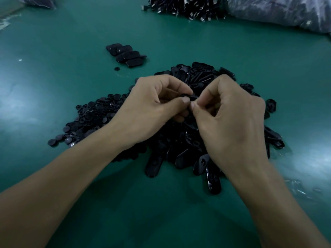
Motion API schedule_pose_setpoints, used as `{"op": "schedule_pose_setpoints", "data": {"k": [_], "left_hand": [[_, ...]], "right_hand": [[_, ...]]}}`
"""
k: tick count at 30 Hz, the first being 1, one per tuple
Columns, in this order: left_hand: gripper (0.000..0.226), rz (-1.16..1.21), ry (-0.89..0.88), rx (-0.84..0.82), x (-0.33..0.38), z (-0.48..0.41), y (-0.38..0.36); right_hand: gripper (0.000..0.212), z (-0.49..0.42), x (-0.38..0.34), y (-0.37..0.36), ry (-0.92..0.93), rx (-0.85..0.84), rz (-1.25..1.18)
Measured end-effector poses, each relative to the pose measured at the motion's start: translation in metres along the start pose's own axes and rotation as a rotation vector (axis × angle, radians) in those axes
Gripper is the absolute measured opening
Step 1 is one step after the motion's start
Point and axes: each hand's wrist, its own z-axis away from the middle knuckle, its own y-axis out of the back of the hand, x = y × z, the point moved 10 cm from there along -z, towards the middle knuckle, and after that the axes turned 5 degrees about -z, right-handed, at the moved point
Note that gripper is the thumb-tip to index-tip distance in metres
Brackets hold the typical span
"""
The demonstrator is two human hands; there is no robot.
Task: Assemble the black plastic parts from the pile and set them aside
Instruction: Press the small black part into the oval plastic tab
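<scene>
A big pile of black plastic parts lies on the green table: small round discs [89, 115] on its left side, elongated oval plates [180, 145] in the middle and right. Above the pile my left hand [152, 106] and my right hand [227, 113] meet, thumbs and fingertips pinching one small black part [190, 97] between them; most of it is hidden by the fingers. A short row of several black oval pieces [127, 55] lies apart, beyond the pile to the left.
A lone small disc [117, 68] lies near the set-aside row. At the far edge sits another heap of black parts with metal bits [182, 6], and a grey plastic bag [286, 11] at the top right. Crumpled clear plastic [297, 188] lies at right.
</scene>
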Motion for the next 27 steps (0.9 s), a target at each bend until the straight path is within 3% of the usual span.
{"op": "schedule_pose_setpoints", "data": {"k": [10, 17, 27], "left_hand": [[0.004, 0.003, 0.039, -0.034, -0.005, -0.002, 0.003], [0.006, 0.032, 0.069, -0.103, -0.009, -0.002, 0.000], [0.009, -0.035, 0.031, -0.103, -0.004, -0.003, -0.001]], "right_hand": [[0.020, 0.007, -0.021, -0.007, 0.171, -0.023, 0.169], [0.016, 0.003, -0.018, -0.014, 0.245, -0.162, 0.161], [0.014, -0.001, -0.001, -0.008, 0.157, -0.129, 0.023]]}}
